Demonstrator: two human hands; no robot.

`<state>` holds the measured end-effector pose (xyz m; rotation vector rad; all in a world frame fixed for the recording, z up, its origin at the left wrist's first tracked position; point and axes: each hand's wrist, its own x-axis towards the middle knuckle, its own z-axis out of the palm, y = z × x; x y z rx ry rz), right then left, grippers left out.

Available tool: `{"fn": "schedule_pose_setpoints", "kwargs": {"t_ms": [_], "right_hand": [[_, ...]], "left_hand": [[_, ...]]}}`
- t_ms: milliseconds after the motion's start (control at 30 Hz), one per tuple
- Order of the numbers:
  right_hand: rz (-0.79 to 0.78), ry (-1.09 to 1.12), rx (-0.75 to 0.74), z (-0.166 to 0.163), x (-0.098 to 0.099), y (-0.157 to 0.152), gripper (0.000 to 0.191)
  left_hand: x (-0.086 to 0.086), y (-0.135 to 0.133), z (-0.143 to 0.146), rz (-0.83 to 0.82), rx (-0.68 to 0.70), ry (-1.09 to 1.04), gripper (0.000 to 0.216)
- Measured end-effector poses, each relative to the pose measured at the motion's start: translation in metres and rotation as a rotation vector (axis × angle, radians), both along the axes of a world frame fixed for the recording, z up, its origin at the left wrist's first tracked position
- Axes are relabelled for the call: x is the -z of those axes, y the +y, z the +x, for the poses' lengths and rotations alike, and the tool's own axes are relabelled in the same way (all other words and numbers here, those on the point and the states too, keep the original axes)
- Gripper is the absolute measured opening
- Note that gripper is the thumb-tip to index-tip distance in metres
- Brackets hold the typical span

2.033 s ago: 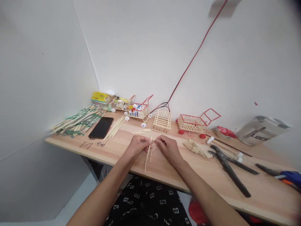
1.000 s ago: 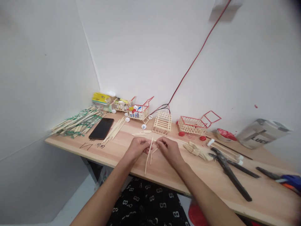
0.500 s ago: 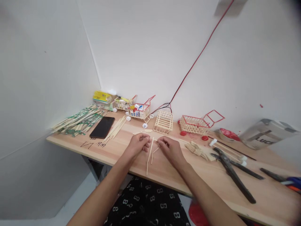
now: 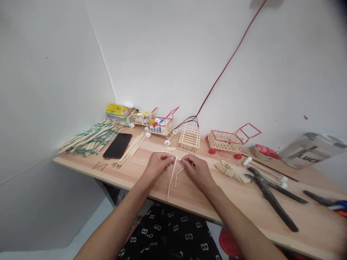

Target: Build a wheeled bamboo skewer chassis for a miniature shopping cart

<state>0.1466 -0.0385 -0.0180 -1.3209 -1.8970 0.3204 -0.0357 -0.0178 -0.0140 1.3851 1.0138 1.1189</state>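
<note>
A small frame of thin wooden sticks [image 4: 172, 171] is held between both hands above the table's front part. It has a long bent side, a short crosspiece near the top and a second bent side [image 4: 175, 181] towards the right. My left hand [image 4: 159, 165] is closed, thumb and fingertips pinched at the top of the long side. Closed around the crosspiece's right end is my right hand [image 4: 199, 171], its fingers partly covering the joint. Just beyond the hands stands a slatted stick basket [image 4: 189, 139], with a few short loose sticks [image 4: 167, 149] beside it.
Small stick carts [image 4: 159, 126] stand along the wall, one with red wheels [image 4: 226, 141]. To the left lie a phone [image 4: 118, 146], bare sticks [image 4: 133, 146] and wrapped chopsticks [image 4: 89, 139]. Rightward are wood scraps [image 4: 229, 169], black-handled cutters [image 4: 273, 198] and a can [image 4: 311, 150].
The camera view has shifted slightly. My hands keep their grip on the stick frame, whose lower long end has swung a little to the left.
</note>
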Motion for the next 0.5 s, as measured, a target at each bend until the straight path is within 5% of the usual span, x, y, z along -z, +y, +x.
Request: {"fn": "schedule_pose_setpoints", "kwargs": {"t_ms": [200,500], "right_hand": [[0.023,-0.016,-0.006,0.0002,0.0004,0.0001,0.014],[0.014,-0.055,-0.037,-0.0022,-0.0001,0.0003,0.015]], "left_hand": [[0.0033,-0.0080,0.0036,0.173,-0.114,0.148,0.020],[0.0037,-0.0057,0.0039,0.210,-0.108,0.247,0.024]]}}
